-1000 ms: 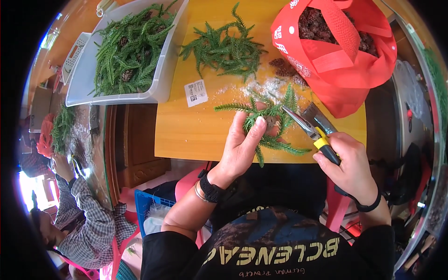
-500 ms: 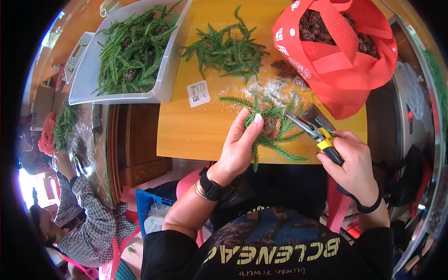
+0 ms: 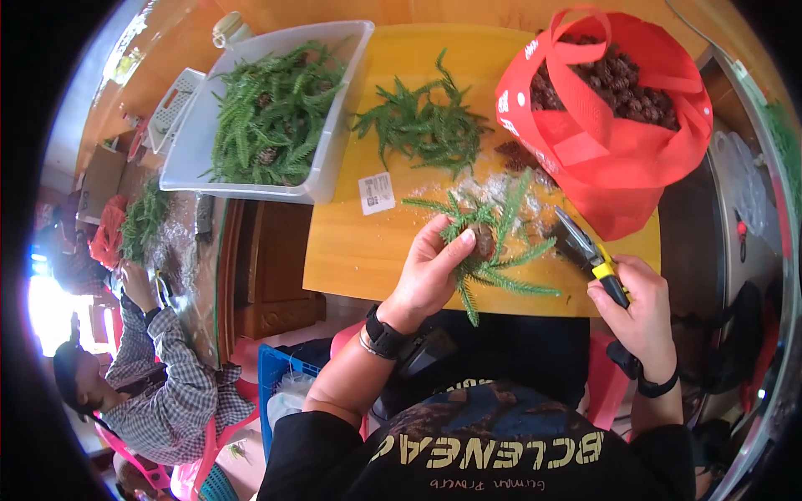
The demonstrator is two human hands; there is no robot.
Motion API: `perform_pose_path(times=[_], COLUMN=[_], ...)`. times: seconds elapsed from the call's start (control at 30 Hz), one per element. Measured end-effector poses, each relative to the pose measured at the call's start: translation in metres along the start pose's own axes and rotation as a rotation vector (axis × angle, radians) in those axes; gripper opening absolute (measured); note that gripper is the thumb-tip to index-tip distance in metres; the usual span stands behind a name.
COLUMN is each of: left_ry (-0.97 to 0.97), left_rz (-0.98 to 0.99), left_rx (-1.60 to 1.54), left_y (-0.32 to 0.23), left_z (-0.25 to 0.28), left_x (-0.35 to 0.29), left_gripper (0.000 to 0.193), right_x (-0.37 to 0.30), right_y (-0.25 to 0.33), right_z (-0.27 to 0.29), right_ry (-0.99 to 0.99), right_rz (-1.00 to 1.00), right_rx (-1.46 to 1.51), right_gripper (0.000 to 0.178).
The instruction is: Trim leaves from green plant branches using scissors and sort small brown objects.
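My left hand is closed on a brown pine cone, thumb pressed against its side. Green artificial pine sprigs fan out around the cone. In my right hand are pliers with yellow and black handles. Their metal jaws point up and left, apart from the sprigs. Beneath the pliers a dark flat brush lies on the yellow table. White flakes are scattered just beyond the cone.
A pile of green sprigs lies farther back. At left stands a clear plastic bin of sprigs and cones; at right, a red bag full of pine cones. A white label lies between. Another person works at far left.
The pliers have drawn away from the sprigs at the cone, to the right. My left hand keeps its hold on the pine cone. The whole view has shifted slightly.
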State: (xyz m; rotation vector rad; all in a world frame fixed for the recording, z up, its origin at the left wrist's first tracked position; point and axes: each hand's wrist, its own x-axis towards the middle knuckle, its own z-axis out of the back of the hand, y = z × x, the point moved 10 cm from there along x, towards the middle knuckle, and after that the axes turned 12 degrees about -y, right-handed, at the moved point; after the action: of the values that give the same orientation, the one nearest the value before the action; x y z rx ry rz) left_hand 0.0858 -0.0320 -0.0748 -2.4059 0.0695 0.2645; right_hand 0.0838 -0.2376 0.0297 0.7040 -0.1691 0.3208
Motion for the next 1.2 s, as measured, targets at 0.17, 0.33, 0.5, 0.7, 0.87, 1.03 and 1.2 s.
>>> perform_pose_path(times=[0.17, 0.33, 0.5, 0.7, 0.87, 1.03, 1.2], left_ry=[0.047, -0.115, -0.195, -0.619, -0.875, -0.481, -0.066], left_rz=[-0.188, -0.321, -0.530, -0.833, -1.051, -0.664, -0.556], left_rx=[0.084, 0.641, 0.802, 1.130, 1.705, 1.738, 1.470], left_y=[-0.045, -0.140, -0.250, -0.399, -0.439, -0.362, -0.282], left_z=[-0.008, -0.024, -0.009, 0.036, 0.048, 0.029, -0.049], left_x=[-0.005, -0.018, -0.005, 0.004, 0.018, 0.060, 0.049], left_gripper=[0.018, 0.020, 0.021, 0.028, 0.065, 0.056, 0.031], right_x=[-0.001, -0.004, -0.009, -0.012, -0.015, -0.019, -0.012], right_y=[-0.003, -0.011, -0.015, -0.028, -0.036, -0.042, -0.052], right_z=[0.010, 0.019, 0.026, 0.042, 0.049, 0.057, 0.062], right_ry=[-0.041, -0.093, -0.111, -0.165, -0.198, -0.210, -0.086], right_rz=[-0.034, 0.001, -0.006, 0.022, -0.055, -0.064, -0.098], right_rx=[0.094, 0.131, 0.149, 0.101, 0.124, 0.091, -0.144], right_gripper=[0.011, 0.013, 0.014, 0.015, 0.015, 0.016, 0.025])
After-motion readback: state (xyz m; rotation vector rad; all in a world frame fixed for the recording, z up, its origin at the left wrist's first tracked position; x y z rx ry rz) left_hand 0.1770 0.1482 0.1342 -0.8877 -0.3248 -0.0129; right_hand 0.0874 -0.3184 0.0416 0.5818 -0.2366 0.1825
